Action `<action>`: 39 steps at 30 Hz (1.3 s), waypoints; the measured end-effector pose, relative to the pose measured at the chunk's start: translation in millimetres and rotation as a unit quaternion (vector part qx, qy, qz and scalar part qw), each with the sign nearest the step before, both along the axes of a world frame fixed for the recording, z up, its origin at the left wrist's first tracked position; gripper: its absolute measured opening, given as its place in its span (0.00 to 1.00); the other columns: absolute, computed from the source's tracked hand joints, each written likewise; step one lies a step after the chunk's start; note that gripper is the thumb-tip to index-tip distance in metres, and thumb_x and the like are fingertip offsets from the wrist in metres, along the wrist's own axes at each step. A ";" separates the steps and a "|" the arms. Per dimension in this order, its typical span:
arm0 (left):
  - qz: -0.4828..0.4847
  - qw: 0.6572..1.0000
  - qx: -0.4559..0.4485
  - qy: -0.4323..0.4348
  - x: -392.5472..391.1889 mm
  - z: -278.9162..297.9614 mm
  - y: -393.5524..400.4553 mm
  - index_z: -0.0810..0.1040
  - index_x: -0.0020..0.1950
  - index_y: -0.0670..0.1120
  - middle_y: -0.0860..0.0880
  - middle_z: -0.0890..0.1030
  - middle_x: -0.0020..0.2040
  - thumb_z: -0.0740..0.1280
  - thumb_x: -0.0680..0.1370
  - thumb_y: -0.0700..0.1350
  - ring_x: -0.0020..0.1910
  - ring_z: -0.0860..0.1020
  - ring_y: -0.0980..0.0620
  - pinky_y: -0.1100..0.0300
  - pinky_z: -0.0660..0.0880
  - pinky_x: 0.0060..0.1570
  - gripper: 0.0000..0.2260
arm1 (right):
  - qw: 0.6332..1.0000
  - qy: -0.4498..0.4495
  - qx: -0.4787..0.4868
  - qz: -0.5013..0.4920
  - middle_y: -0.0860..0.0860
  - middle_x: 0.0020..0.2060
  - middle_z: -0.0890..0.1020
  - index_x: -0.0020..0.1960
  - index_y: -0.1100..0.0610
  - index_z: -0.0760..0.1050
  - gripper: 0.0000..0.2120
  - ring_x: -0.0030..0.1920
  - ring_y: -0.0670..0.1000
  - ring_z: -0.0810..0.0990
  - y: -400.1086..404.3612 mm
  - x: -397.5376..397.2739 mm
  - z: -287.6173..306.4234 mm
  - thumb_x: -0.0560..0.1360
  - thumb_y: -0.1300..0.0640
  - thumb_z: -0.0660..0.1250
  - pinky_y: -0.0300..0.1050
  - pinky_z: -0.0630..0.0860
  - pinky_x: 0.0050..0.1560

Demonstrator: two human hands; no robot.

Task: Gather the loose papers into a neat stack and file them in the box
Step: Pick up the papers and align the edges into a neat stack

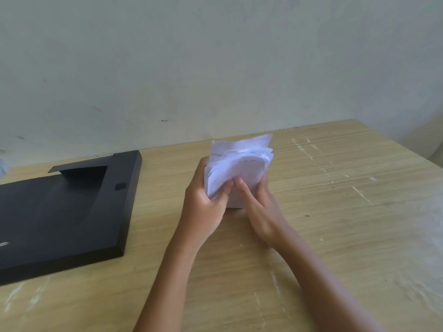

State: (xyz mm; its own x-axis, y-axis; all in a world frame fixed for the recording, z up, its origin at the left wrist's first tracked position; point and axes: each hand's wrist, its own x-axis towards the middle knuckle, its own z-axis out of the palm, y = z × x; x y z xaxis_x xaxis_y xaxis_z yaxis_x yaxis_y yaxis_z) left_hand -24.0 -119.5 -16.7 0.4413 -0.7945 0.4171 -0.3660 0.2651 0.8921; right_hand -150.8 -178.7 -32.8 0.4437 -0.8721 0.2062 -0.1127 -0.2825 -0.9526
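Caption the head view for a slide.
Both hands, left and right, square a stack of papers upright on the table beside the black box.

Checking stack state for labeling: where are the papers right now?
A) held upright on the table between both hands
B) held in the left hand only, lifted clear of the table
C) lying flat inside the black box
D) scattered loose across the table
A: the papers stand on edge on the table, gripped by the left hand and right hand; the black box lies apart to the left.
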 end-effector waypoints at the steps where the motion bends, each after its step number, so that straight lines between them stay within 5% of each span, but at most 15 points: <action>1: 0.007 1.000 0.024 -0.002 2.5 -5.1 0.0 0.74 0.64 0.57 0.66 0.82 0.52 0.72 0.80 0.43 0.54 0.80 0.69 0.74 0.73 0.52 0.16 | 0.999 0.029 -0.021 -0.007 0.39 0.52 0.83 0.61 0.41 0.69 0.16 0.53 0.40 0.81 -1.9 1.0 -2.3 0.78 0.35 0.61 0.47 0.78 0.55; 6: 0.011 0.996 0.078 0.050 19.3 -18.8 -0.2 0.77 0.64 0.52 0.56 0.85 0.54 0.74 0.78 0.45 0.54 0.84 0.59 0.65 0.78 0.49 0.15 | 0.999 0.015 -0.033 -0.024 0.49 0.50 0.83 0.56 0.53 0.76 0.16 0.51 0.48 0.82 -3.9 -0.6 -1.1 0.78 0.42 0.66 0.57 0.79 0.53; 9: -0.006 0.993 0.076 0.088 19.9 -19.9 -1.0 0.80 0.58 0.52 0.55 0.87 0.50 0.75 0.77 0.42 0.51 0.85 0.57 0.65 0.80 0.45 0.12 | 0.998 -0.060 -0.008 -0.012 0.49 0.46 0.84 0.57 0.51 0.73 0.12 0.46 0.44 0.83 -6.0 -3.1 0.9 0.77 0.49 0.70 0.44 0.81 0.45; 12: 0.022 0.992 0.121 0.013 19.1 -27.4 -2.5 0.81 0.57 0.51 0.53 0.87 0.48 0.75 0.77 0.50 0.50 0.85 0.54 0.57 0.81 0.48 0.10 | 0.999 -0.017 -0.036 -0.008 0.44 0.42 0.83 0.57 0.48 0.74 0.09 0.39 0.38 0.80 -9.1 -0.8 -6.8 0.78 0.51 0.70 0.38 0.74 0.41; 15: 0.065 0.996 0.056 0.002 15.7 -24.4 -3.6 0.75 0.65 0.49 0.56 0.84 0.53 0.74 0.78 0.44 0.52 0.82 0.61 0.63 0.79 0.52 0.17 | 0.997 -0.031 -0.068 -0.033 0.46 0.45 0.84 0.56 0.49 0.77 0.06 0.46 0.43 0.82 -10.2 3.4 -13.3 0.80 0.53 0.67 0.41 0.76 0.46; 18: 0.056 0.996 0.068 -0.006 11.7 -23.7 -4.6 0.60 0.72 0.47 0.61 0.77 0.56 0.69 0.81 0.40 0.54 0.78 0.70 0.75 0.74 0.49 0.24 | 0.996 0.001 -0.080 -0.042 0.43 0.40 0.83 0.54 0.47 0.75 0.04 0.40 0.38 0.79 -11.7 7.7 -14.8 0.80 0.55 0.65 0.38 0.74 0.42; 22: 0.056 0.996 0.076 0.001 10.0 -30.5 -5.0 0.53 0.73 0.49 0.61 0.75 0.60 0.64 0.84 0.44 0.55 0.78 0.70 0.72 0.74 0.50 0.23 | 0.997 -0.011 -0.070 -0.034 0.40 0.40 0.82 0.57 0.47 0.74 0.08 0.39 0.35 0.80 -11.3 7.9 -13.9 0.81 0.57 0.65 0.32 0.74 0.39; 25: 0.061 0.991 0.115 -0.015 11.3 -33.5 -9.4 0.61 0.64 0.49 0.53 0.78 0.59 0.61 0.85 0.45 0.57 0.79 0.57 0.66 0.74 0.49 0.11 | 0.998 0.014 -0.065 -0.024 0.40 0.42 0.82 0.60 0.49 0.73 0.09 0.41 0.36 0.80 -12.0 9.0 -15.8 0.81 0.57 0.64 0.39 0.77 0.42; 28: 0.107 0.989 0.100 -0.031 14.8 -37.0 -10.8 0.69 0.56 0.48 0.49 0.79 0.54 0.61 0.85 0.46 0.54 0.79 0.49 0.59 0.75 0.48 0.02 | 0.998 0.030 -0.055 -0.020 0.39 0.42 0.81 0.57 0.48 0.73 0.08 0.41 0.34 0.80 -14.3 9.1 -16.0 0.81 0.58 0.65 0.34 0.76 0.42; 34: 0.083 0.991 0.103 0.009 17.3 -35.8 -6.1 0.74 0.57 0.49 0.54 0.82 0.49 0.64 0.84 0.43 0.50 0.81 0.53 0.56 0.78 0.50 0.03 | 0.996 0.033 -0.062 -0.062 0.43 0.37 0.82 0.52 0.50 0.76 0.06 0.35 0.39 0.78 -14.7 8.3 -15.8 0.77 0.58 0.69 0.34 0.71 0.36; 39: 0.098 0.990 0.092 -0.047 20.9 -38.6 -6.9 0.76 0.61 0.50 0.55 0.82 0.44 0.67 0.82 0.42 0.40 0.79 0.54 0.63 0.74 0.39 0.09 | 0.994 0.036 -0.079 -0.072 0.43 0.37 0.83 0.54 0.48 0.77 0.11 0.37 0.41 0.80 -16.0 5.9 -16.2 0.74 0.58 0.73 0.35 0.73 0.37</action>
State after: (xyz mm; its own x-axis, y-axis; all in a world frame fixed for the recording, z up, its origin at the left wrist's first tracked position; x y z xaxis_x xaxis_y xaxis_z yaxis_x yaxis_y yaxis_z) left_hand -3.1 -126.3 -55.3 0.5601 -0.7643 0.3197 -0.4778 0.0172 0.8783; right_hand -144.9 -194.6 -49.0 0.3359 -0.8867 0.3176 -0.2291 -0.4040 -0.8856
